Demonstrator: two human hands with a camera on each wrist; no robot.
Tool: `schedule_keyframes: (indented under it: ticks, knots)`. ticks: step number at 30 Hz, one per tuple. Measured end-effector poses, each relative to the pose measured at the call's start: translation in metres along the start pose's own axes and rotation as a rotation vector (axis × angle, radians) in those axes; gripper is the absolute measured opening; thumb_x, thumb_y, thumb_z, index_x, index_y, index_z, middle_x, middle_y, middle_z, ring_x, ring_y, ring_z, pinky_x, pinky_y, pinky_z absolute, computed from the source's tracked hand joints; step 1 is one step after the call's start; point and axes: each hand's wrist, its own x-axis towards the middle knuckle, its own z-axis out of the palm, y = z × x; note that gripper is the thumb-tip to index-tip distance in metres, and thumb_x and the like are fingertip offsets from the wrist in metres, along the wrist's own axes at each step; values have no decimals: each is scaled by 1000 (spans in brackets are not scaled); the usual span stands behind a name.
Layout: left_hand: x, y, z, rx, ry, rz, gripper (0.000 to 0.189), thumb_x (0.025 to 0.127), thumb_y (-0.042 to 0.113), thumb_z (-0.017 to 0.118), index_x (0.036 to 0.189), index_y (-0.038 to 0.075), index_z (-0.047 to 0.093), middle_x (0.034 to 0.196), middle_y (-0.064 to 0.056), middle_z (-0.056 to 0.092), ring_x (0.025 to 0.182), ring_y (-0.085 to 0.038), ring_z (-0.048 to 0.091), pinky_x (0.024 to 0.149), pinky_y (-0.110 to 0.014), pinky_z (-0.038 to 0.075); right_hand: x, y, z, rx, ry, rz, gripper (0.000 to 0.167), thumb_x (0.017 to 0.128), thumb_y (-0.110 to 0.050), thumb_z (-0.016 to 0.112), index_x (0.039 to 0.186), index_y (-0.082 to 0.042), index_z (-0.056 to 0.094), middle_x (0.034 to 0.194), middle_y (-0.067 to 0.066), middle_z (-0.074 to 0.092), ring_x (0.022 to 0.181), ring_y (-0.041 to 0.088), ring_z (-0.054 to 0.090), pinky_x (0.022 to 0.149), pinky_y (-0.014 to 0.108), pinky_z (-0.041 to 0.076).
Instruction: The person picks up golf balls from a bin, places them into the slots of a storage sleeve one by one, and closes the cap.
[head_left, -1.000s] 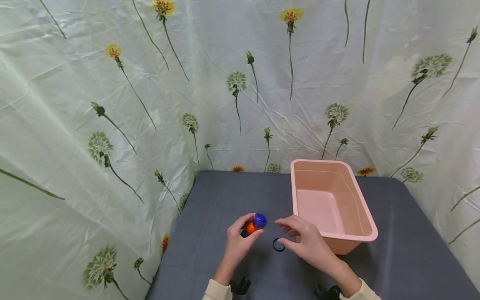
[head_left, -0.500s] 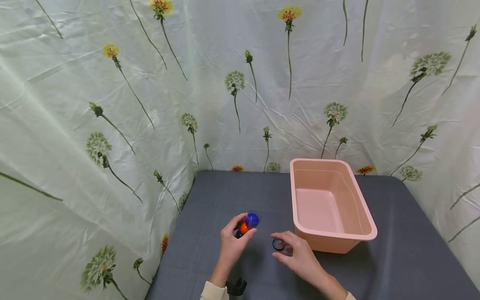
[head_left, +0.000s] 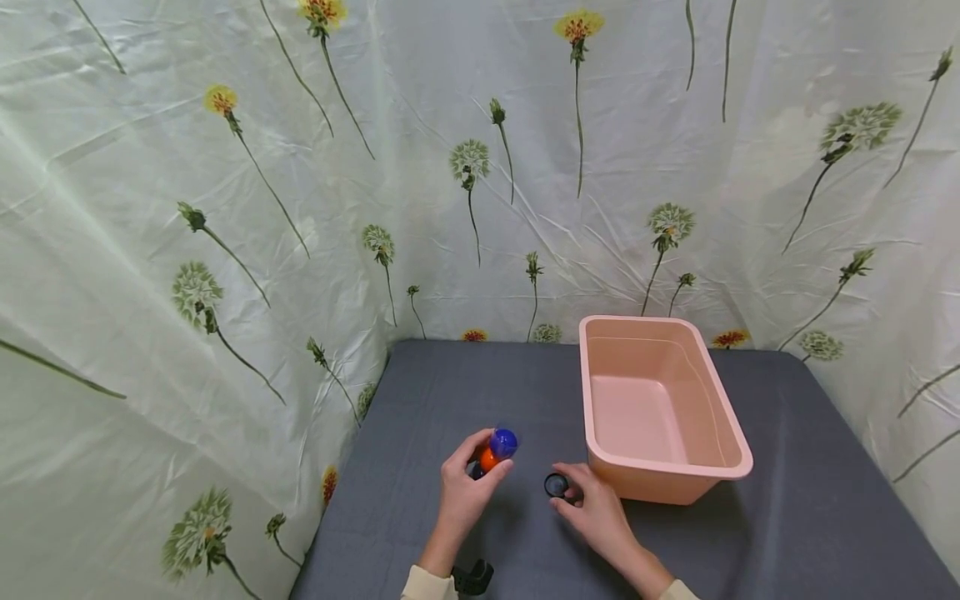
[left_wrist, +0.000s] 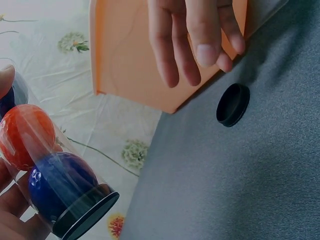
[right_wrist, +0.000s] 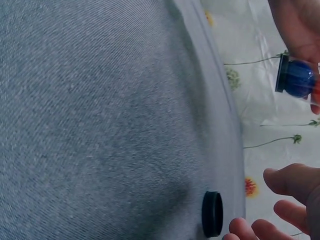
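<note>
My left hand [head_left: 465,483] grips a clear tube [left_wrist: 80,150], curling round its side. Inside it are blue balls [left_wrist: 62,182] and an orange ball [left_wrist: 27,137]; a dark cap [left_wrist: 87,215] covers one end. In the head view my right hand [head_left: 596,512] pinches a round black cap [head_left: 556,485] between thumb and fingers, just left of the bin. Both wrist views show this black lid [right_wrist: 212,214] on the cloth, with a small gap to the spread fingers [right_wrist: 287,180], so they differ from the head view.
A pink plastic bin [head_left: 592,400] stands right of the hands, nothing visible inside it. Grey cloth [head_left: 450,375] covers the table. A pale flowered curtain [head_left: 420,208] hangs behind and at the sides. A black strap device [head_left: 474,577] is at the left wrist.
My right hand has come down and nearer to me, bringing thumb and fingertips round the black cap. My left hand with the tube has shifted slightly left.
</note>
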Motion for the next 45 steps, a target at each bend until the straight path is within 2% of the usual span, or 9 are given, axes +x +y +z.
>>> schedule_keyframes:
  ticks: [4,11,19,28,37,41,45]
  knots:
    - [-1,1,0,-6,-5,1,46,87,25,86,130,25,69,126,1,75,110,-15,71,98,-42,61,2,5,5,-31,15,-8,53,73,-7,91,124,-11,75,108,5,73,75,9,64,63,19,47]
    - [-3,1,1,-17,-18,-32,46,86,28,87,129,29,69,125,4,74,109,-12,70,99,-41,60,4,14,13,-48,-27,-7,61,71,-7,92,129,-11,73,115,5,72,72,5,61,64,20,45]
    - [-4,4,2,-28,-18,-67,46,85,24,88,126,29,70,122,4,75,106,-12,71,97,-38,60,6,16,16,-66,-59,37,57,72,-8,93,126,-14,74,102,0,68,69,1,55,63,19,42]
    - [-5,4,3,-9,-22,-68,46,85,23,88,127,27,70,125,2,75,108,-13,71,98,-42,60,6,18,17,-105,-118,38,57,69,-9,95,122,-9,76,91,-2,57,65,-2,49,58,19,38]
    - [-7,2,4,2,-25,-76,46,85,29,87,127,27,70,125,3,75,110,-14,71,100,-40,59,7,22,19,-159,-136,24,46,69,-15,96,111,-10,78,88,-4,51,64,-2,43,58,18,35]
    - [-7,1,4,-2,-24,-70,46,84,30,88,127,29,70,124,5,75,107,-12,70,98,-35,60,7,22,19,-173,-144,12,44,70,-19,96,110,-12,78,87,-4,53,64,-2,43,57,18,36]
    - [-7,0,4,-7,-22,-58,46,85,29,88,127,30,70,124,5,75,106,-11,70,97,-38,60,8,20,16,-164,-153,18,44,71,-22,95,111,-13,78,89,-5,58,65,-1,44,59,18,37]
